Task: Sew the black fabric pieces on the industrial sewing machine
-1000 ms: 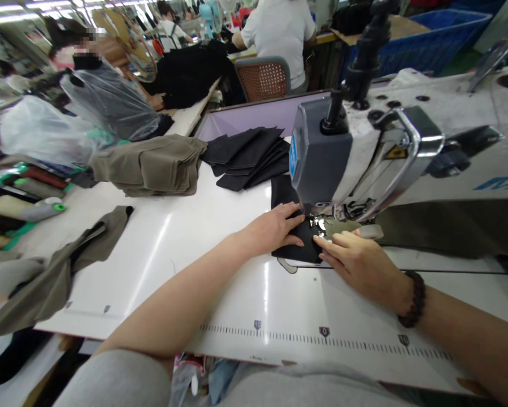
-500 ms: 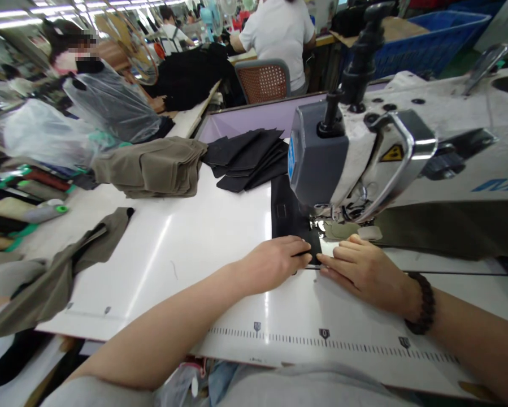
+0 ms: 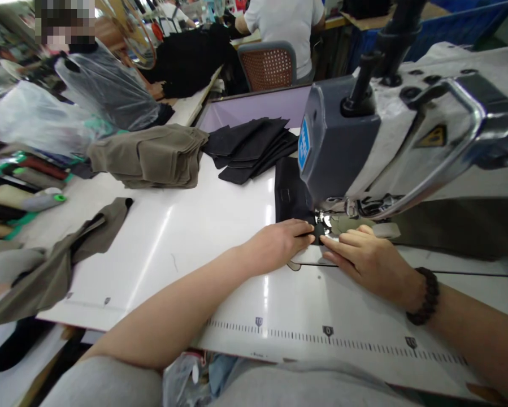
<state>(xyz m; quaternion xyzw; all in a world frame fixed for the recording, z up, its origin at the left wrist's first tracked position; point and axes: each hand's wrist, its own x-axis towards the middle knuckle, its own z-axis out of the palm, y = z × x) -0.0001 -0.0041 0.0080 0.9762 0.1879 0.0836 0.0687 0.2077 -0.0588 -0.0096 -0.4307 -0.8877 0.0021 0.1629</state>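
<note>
A black fabric piece [image 3: 288, 195] with a small stitched rectangle lies flat under the presser foot [image 3: 322, 219] of the sewing machine [image 3: 342, 141]. My left hand [image 3: 281, 244] is closed at the fabric's near end, thumb and fingers drawn together on it. Just right of it, my right hand [image 3: 361, 254] lies with fingers stretched out, its index fingertip touching the fabric's edge close to the foot. The fabric under my fingertips is partly hidden.
Stacks of brown fabric pieces [image 3: 147, 155] and black fabric pieces [image 3: 254, 147] lie at the back of the white table [image 3: 211, 220]. A brown strip [image 3: 63, 260] is at left, with thread cones [image 3: 42, 200] beyond. Co-workers sit farther off.
The black fabric has moved away from me under the presser foot, so less of it shows on my side. Both hands have gone forward with it. My view has shifted slightly.
</note>
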